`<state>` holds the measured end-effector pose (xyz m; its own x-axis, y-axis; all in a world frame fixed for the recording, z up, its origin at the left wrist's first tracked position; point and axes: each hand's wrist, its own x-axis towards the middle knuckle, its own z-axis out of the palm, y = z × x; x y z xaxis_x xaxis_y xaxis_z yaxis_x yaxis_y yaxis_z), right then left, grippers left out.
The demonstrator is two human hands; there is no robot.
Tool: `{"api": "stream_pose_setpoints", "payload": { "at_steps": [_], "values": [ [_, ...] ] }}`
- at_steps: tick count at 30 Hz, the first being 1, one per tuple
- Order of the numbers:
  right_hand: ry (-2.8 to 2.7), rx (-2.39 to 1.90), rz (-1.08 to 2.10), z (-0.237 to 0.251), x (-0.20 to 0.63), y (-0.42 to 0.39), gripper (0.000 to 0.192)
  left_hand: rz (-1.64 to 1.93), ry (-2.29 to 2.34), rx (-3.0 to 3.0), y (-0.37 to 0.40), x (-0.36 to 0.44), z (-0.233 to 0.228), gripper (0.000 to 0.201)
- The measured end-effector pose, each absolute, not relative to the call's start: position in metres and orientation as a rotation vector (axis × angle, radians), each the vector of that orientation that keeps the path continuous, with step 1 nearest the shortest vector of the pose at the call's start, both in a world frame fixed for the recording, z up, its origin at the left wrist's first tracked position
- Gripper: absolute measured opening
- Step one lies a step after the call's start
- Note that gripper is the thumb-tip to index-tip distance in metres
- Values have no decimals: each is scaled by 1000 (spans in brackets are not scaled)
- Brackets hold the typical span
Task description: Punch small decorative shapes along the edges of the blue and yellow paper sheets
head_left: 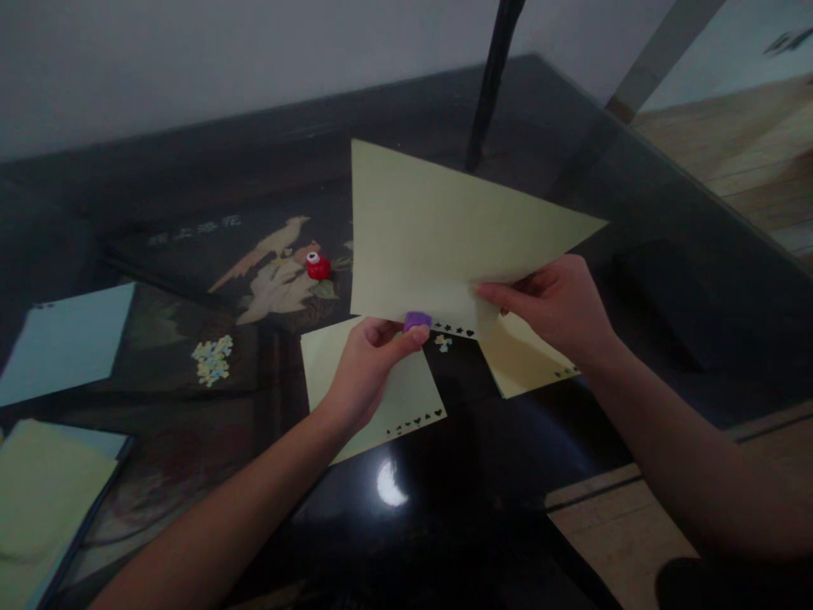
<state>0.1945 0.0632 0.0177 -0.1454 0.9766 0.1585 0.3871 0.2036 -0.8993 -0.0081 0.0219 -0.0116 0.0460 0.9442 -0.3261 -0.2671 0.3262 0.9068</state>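
Observation:
I hold a pale yellow sheet of paper [432, 229] up above the dark glass table [483, 474]. My right hand [551, 307] pinches its lower edge, where a row of small punched shapes shows. My left hand [368, 368] grips a small purple punch [417, 321] clamped on that same lower edge. Two more yellow sheets lie flat under my hands, one [394, 402] with a row of punched hearts along its edge, another [524, 360] to the right.
A red punch [318, 266] sits on the table left of the raised sheet. Several small paper cut-outs [212, 359] lie in a pile. A light blue sheet [63, 343] and a stack of sheets [44, 500] rest at the left. A dark pole [492, 85] stands behind.

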Motion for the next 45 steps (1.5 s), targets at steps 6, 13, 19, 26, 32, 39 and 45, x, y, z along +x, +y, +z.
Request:
{"api": "stream_pose_setpoints", "payload": {
  "at_steps": [6, 13, 19, 26, 32, 39, 45],
  "values": [
    [-1671, -1300, 917, 19, 195, 62, 6, 1112, 1121, 773, 21, -8, -14, 22],
    [-1673, -1315, 922, 20, 196, 62, 10, 1131, 1107, 793, 20, -9, -16, 21],
    [-1650, -1289, 1001, 27, 205, 60, 18, 1147, 1083, 827, 21, -3, -8, 23],
    [-1660, -1269, 1115, 37, 221, 50, 20, 1117, 1075, 748, 15, 8, 1, 21],
    [-1642, -1378, 1124, 29, 228, 44, 13, 1022, 1056, 653, 14, 15, 2, 26],
    [-1618, -1373, 1160, 23, 224, 45, 15, 995, 1037, 629, 12, 13, -3, 21],
    [-1622, -1387, 1200, 24, 224, 45, 16, 972, 1044, 627, 9, 14, -2, 19]
  ]
}}
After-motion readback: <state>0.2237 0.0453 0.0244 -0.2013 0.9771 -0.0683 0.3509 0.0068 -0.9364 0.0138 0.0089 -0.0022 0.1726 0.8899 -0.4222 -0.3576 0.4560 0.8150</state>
